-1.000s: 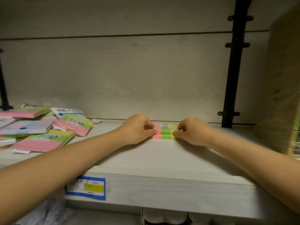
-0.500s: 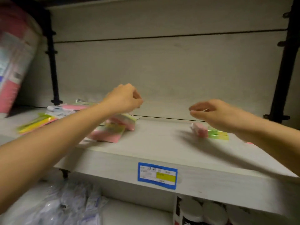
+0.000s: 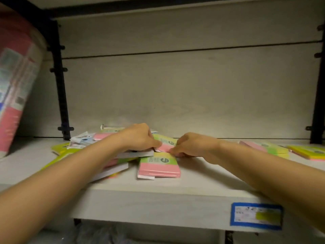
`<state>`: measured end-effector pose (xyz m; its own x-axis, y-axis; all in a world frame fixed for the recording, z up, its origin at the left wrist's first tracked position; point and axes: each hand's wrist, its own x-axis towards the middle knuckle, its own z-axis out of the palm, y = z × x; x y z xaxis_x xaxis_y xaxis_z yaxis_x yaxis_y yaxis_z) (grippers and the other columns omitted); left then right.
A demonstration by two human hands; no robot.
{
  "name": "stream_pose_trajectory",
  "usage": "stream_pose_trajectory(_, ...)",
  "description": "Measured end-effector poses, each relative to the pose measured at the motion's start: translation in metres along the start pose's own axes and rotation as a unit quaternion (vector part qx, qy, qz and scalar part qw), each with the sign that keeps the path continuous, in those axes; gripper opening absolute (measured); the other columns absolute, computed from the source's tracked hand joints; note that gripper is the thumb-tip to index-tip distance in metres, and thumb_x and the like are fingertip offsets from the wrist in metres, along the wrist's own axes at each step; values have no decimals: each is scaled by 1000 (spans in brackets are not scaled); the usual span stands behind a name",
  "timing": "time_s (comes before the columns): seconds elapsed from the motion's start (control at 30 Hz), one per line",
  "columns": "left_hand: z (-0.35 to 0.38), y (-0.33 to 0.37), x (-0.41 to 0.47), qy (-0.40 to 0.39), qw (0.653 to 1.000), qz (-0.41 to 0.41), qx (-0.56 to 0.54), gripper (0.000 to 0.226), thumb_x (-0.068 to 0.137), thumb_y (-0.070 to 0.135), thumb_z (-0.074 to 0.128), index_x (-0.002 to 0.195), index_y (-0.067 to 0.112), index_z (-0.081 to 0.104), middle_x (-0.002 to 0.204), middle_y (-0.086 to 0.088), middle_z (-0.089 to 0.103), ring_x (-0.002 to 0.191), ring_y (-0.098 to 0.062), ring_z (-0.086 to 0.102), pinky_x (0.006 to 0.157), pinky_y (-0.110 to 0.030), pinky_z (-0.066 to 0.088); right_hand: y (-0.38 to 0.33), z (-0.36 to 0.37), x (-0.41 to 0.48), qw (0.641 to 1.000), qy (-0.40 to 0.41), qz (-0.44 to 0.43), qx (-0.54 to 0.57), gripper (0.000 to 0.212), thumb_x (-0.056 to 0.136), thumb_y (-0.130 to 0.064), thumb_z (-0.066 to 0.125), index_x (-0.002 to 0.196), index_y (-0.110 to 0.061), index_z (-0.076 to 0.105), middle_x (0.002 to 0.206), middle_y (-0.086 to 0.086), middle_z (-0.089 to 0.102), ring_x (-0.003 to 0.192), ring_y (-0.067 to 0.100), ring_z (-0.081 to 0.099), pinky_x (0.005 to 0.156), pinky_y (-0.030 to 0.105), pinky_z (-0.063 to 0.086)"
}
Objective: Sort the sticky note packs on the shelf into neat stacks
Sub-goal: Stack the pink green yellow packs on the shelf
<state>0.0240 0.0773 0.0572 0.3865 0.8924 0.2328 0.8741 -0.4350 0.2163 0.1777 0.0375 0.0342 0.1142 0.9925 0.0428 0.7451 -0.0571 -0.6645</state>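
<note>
Head view: both hands pinch one sticky note pack (image 3: 165, 144) on top of the loose pile (image 3: 112, 162) on the shelf (image 3: 175, 196).
The left hand (image 3: 140, 138) pinches the pack's 9 o'clock edge with thumb and fingers, and the right hand (image 3: 189, 145) pinches its 3 o'clock edge with curled fingers. It sits mid-shelf, long axis roughly 12 to 6, green end toward 12, pink toward 6. A second pack (image 3: 159, 167) lies flat just at its 6 o'clock, and a neat stack (image 3: 269, 149) lies at 3 o'clock. Half a second ago both hands hovered apart above the shelf, holding nothing.
</note>
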Motion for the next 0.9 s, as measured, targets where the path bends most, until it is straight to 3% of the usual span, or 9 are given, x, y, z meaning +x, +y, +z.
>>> stream_pose_trajectory(0.1,2,-6,-4,1,998,47,-38,40,78,52,62,75,14,75,64,-2,57,61,-17,47,55,-28,33,5,-4,1,992,34,-3,120,40,78,-8,70,115,3,58,108,17,65,88,20,58,97,40,50)
stream_pose_trajectory(0.2,5,-6,-9,59,992,107,-37,28,80,51,62,73,26,72,88,2,65,83,-17,56,72,-31,44,6,-14,-3,982,57,-36,175,50,76,3,69,122,1,51,111,13,60,86,18,60,88,32,55)
stream_pose_trajectory(0.3,6,-6,-13,125,979,156,-29,24,82,46,60,93,29,74,107,7,62,103,-17,50,92,-37,43,9,-24,-12,972,79,-72,211,76,73,7,71,138,-6,37,94,-2,52,77,13,59,66,18,58)
stream_pose_trajectory(0.4,9,-9,-18,165,964,203,-36,28,84,45,57,104,32,71,106,14,57,102,-10,43,91,-32,35,17,-31,-24,968,118,-118,186,89,68,3,77,142,-18,33,93,-7,50,73,15,62,70,27,60)
stream_pose_trajectory(0.47,12,-11,-22,188,955,228,-37,30,84,47,55,107,33,69,107,14,57,99,-6,41,91,-32,34,20,-34,-32,967,143,-143,153,88,65,-4,80,138,-26,36,93,-8,53,71,16,64,82,40,58)
stream_pose_trajectory(0.57,15,-10,-27,210,944,252,-29,35,85,47,54,114,32,66,110,12,57,98,-4,39,89,-30,34,23,-35,-42,960,130,-158,190,78,67,-6,79,131,-30,40,96,-5,57,65,12,69,68,26,60)
stream_pose_trajectory(0.7,13,-4,-29,187,945,266,-45,33,86,41,56,117,32,64,113,11,56,104,-4,41,94,-30,34,26,-40,-49,942,156,-135,263,32,84,-11,66,109,-19,47,98,9,59,62,15,67,61,22,60)
stream_pose_trajectory(0.83,8,9,-19,184,942,261,-107,30,87,27,60,117,23,64,111,4,59,102,-8,44,89,-21,34,39,-49,-56,933,136,-69,327,21,85,-11,65,93,-13,46,73,6,71,50,6,66,49,14,53)
stream_pose_trajectory(0.9,9,26,-13,203,937,238,-155,28,87,24,61,114,19,66,107,3,61,97,-11,50,82,-23,40,48,-53,-61,898,113,-60,421,21,85,-5,63,93,-9,45,58,5,70,49,8,67,48,13,53)
